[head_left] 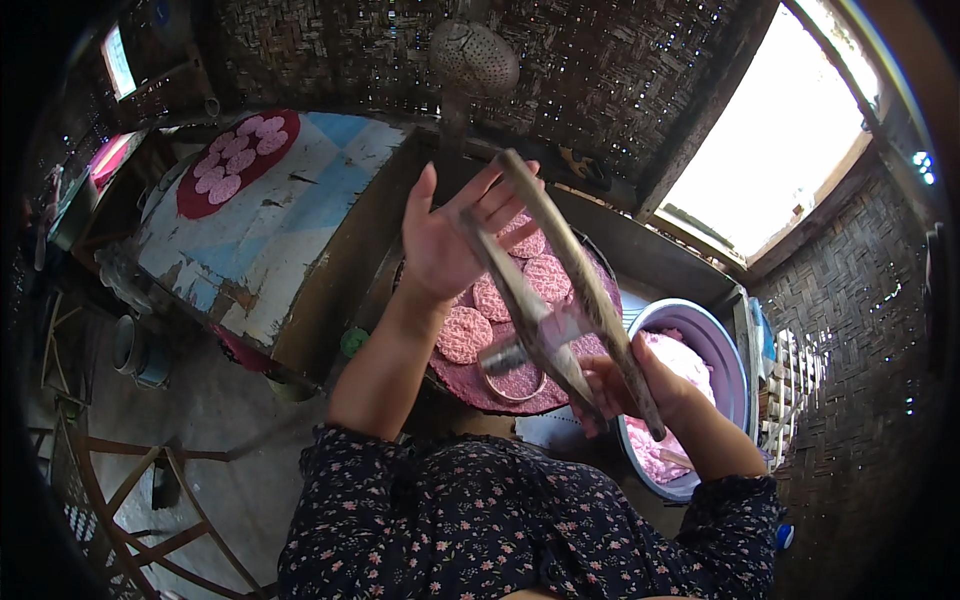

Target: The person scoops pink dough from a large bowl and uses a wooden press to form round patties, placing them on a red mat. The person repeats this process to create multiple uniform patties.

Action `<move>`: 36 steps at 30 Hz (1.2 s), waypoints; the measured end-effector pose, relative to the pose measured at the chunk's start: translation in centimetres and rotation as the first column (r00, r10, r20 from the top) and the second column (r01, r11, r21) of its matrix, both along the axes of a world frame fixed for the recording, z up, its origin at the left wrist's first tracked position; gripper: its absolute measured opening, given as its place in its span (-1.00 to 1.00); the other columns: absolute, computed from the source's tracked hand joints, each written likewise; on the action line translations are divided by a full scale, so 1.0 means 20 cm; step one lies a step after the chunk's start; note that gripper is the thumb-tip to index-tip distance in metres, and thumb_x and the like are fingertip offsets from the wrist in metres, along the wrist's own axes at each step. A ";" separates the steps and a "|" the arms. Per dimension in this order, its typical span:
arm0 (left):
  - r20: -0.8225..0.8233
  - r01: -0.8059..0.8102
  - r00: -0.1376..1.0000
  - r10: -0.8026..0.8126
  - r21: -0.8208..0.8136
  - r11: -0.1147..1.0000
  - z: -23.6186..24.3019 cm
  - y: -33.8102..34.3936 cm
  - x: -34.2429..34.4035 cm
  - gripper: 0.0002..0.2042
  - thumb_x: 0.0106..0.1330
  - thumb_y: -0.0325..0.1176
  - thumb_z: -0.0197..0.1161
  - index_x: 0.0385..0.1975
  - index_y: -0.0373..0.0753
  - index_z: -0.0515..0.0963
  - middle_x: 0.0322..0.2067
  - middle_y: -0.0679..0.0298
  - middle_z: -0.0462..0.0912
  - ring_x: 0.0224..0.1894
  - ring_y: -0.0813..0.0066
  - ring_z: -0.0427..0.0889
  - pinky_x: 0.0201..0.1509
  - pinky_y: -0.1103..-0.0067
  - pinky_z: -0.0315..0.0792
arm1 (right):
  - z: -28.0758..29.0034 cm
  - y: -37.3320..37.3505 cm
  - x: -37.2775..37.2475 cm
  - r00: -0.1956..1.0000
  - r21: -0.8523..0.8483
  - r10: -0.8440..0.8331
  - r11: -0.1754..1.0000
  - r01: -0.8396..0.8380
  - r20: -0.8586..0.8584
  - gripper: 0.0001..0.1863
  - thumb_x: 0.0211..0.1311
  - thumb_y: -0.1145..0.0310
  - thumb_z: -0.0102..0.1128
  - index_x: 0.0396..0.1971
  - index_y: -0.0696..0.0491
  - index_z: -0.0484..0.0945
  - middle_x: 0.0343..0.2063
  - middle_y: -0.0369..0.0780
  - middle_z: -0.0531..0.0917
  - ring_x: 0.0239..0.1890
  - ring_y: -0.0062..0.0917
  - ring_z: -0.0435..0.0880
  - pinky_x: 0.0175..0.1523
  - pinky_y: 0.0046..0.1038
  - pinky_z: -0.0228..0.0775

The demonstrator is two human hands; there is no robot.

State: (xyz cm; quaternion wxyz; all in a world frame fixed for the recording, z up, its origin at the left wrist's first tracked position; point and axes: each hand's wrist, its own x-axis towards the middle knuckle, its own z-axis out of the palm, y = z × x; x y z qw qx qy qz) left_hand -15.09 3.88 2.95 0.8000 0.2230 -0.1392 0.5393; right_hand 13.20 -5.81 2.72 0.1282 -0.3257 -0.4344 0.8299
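Note:
A hinged wooden press (562,255) with two long bars and a metal cylinder (503,356) slants across the middle of my view. My right hand (660,385) grips its lower end. My left hand (450,245) is open, palm up, its spread fingers behind the upper ends of the bars; whether they touch the wood I cannot tell. Beneath the press, a round pink-coated tray (540,396) holds several textured pink discs (463,333) and a metal ring (497,392). At right, a blue tub (733,380) holds a soft pink mass (660,450), partly hidden by my right arm.
A worn board table (310,240) at left bears a red sheet with pink discs (190,205). A wooden rack (140,450) stands at lower left. A perforated scoop (473,55) hangs on the woven wall (820,290), beside a bright window (750,130) at upper right.

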 end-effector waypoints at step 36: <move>0.054 -0.154 0.985 0.165 -0.165 0.974 -0.42 0.18 0.10 -0.52 0.32 0.23 -0.20 -0.41 -0.08 0.37 -0.62 0.48 0.50 -0.43 0.57 0.54 -0.14 0.49 0.35 | 0.19 0.17 -0.07 0.744 0.225 -0.083 0.970 -0.092 0.663 -0.30 0.25 -0.24 -0.17 -0.20 0.22 0.47 -0.65 -0.23 0.53 -0.67 -0.56 0.50 -0.53 -0.53 0.38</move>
